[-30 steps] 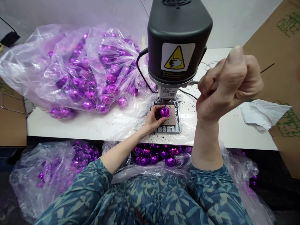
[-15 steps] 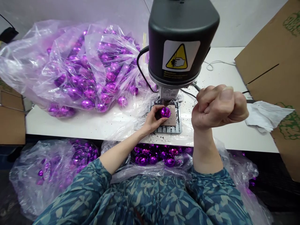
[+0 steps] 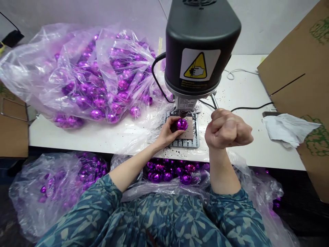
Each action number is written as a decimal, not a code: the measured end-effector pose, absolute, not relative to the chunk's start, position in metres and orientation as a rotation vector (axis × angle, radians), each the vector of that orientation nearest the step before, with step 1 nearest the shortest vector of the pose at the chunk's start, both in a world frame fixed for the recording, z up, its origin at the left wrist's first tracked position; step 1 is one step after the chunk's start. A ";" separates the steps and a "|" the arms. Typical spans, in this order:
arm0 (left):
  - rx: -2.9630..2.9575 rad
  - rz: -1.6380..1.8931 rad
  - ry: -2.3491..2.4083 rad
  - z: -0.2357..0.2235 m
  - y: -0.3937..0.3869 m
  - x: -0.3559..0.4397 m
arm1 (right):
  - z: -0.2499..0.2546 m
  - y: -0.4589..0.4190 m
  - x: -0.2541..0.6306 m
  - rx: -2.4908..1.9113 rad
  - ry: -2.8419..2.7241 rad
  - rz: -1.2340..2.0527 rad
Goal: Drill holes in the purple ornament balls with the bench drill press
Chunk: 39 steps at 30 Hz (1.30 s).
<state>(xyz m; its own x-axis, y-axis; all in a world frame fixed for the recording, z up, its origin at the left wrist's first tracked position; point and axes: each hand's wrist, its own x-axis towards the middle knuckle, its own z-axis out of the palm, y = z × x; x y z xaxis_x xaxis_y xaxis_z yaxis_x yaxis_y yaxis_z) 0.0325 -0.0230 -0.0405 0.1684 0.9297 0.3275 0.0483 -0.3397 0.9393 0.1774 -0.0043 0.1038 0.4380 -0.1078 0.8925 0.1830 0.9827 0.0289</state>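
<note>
My left hand (image 3: 170,133) pinches a shiny purple faceted ball (image 3: 182,124) between thumb and fingers. The ball rests on a brown board (image 3: 189,132) over the slotted metal base (image 3: 195,142), directly beneath the chuck (image 3: 183,113) of a black drill press (image 3: 203,37). Whether the bit touches the ball is too small to tell. My right hand (image 3: 228,129) is closed in a fist around a metal lever (image 3: 214,100) at the machine's right side; the lever's grip end is hidden inside the fingers.
A big clear bag (image 3: 102,75) of purple balls lies on the white table (image 3: 77,137) at left. Below the table edge, an open bag holds more balls (image 3: 168,173). Dark shavings surround the base. A white cloth (image 3: 289,128) and cardboard boxes (image 3: 295,68) are at right.
My right hand has moved down and slightly left, away from the camera, with the lever. My left hand and the ball stay in place under the chuck.
</note>
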 end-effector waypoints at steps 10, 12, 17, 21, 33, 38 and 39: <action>1.562 1.379 1.014 -0.035 -0.033 0.030 | 0.186 0.006 0.175 -0.418 -1.081 0.143; 1.666 1.391 1.051 -0.032 -0.047 0.023 | 0.188 0.011 0.177 -0.390 -1.093 0.160; 2.242 0.987 0.753 -0.012 -0.113 -0.016 | 0.183 0.012 0.177 -0.376 -1.061 0.211; 2.468 0.337 0.562 0.005 -0.145 -0.051 | 0.185 0.007 0.175 -0.340 -1.022 0.222; 2.537 0.089 1.930 0.030 0.087 -0.052 | 0.188 0.001 0.176 -0.402 -1.082 0.208; 2.441 0.037 1.981 0.038 0.096 -0.057 | 0.185 0.001 0.177 -0.459 -1.066 0.217; 2.413 0.163 1.942 0.040 0.088 -0.061 | 0.185 0.001 0.177 -0.457 -1.057 0.216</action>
